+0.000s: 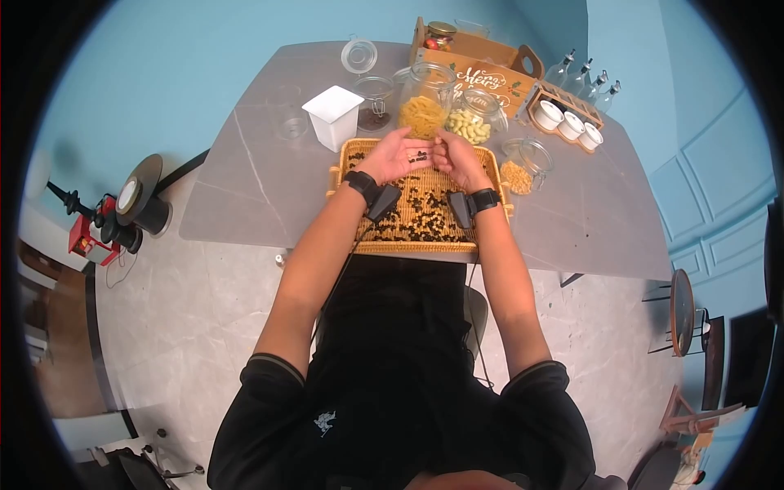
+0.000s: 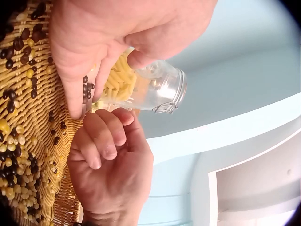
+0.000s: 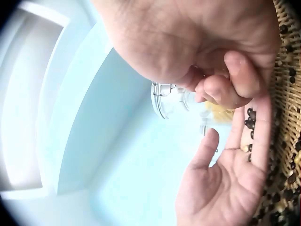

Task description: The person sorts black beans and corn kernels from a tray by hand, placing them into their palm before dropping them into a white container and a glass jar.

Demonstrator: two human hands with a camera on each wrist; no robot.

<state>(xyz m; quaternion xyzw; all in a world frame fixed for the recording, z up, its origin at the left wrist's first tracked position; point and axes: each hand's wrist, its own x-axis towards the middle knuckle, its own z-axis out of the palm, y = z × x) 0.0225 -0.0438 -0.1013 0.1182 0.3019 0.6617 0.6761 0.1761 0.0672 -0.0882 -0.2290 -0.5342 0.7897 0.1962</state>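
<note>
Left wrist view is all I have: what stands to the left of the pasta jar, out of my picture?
Observer: In the head view, a white tapered container stands on the table, left of the pasta jar.

Operator: And anything just right of the basket?

Observer: Yes, a glass jar of yellow kernels, on the table near the far right corner of the basket.

Operator: I mostly see the back of the left hand. How does its palm lie?

Observer: The right wrist view shows the left hand open, palm up, thumb apart, with dark beans along its fingers.
</note>
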